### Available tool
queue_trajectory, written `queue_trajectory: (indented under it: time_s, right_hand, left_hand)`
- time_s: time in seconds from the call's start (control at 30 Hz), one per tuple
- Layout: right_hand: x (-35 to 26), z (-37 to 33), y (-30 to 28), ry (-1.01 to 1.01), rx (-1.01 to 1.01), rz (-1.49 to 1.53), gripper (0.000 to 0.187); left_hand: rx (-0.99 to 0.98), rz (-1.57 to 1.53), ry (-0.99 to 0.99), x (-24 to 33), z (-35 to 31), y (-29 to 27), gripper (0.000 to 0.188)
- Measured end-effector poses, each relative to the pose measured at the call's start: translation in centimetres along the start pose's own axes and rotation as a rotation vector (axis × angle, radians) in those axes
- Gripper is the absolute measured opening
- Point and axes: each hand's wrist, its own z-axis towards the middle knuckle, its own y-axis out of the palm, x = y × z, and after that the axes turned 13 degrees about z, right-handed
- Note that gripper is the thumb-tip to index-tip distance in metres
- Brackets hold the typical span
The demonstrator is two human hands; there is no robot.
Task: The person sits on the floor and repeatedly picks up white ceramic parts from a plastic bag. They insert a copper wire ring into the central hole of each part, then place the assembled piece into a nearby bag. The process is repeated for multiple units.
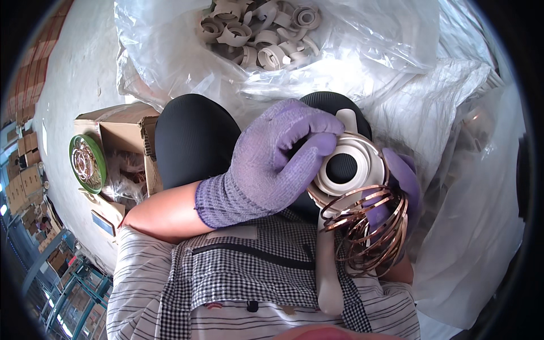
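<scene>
- Head view: the round cream plastic part [367, 164] is right of centre in the frame, its long handle pointing down.
- Left hand [258, 158], purple-gloved, at centre: thumb and forefinger pinched together on the part's upper-left rim.
- Right hand [407, 178], also gloved: fingers curled round the part's right side, partly hidden behind looped copper-coloured bands [400, 218].
- Upper middle: similar cream pieces [272, 56] lie in a clear plastic bag [391, 34].
- Left: a green-rimmed dish [101, 161] beside an open cardboard box [120, 134].
</scene>
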Motion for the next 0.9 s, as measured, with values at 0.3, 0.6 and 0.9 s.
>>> queue_trajectory:
  time_s: [0.3,0.6,0.9]
  right_hand:
    - [-0.2,-0.2,-0.6,0.001,-0.026,-0.055,0.081]
    - [-0.9,0.5,-0.3,-0.034,-0.029,-0.089,0.083]
    - [-0.4,0.5,-0.6,0.070,0.013,-0.040,0.079]
  left_hand:
    - [-0.119,0.024,0.108,-0.3,0.9,-1.4,0.024]
    - [-0.185,-0.015,0.086,-0.5,1.5,-1.6,0.028]
    - [-0.184,-0.026,0.039,-0.5,1.4,-1.7,0.026]
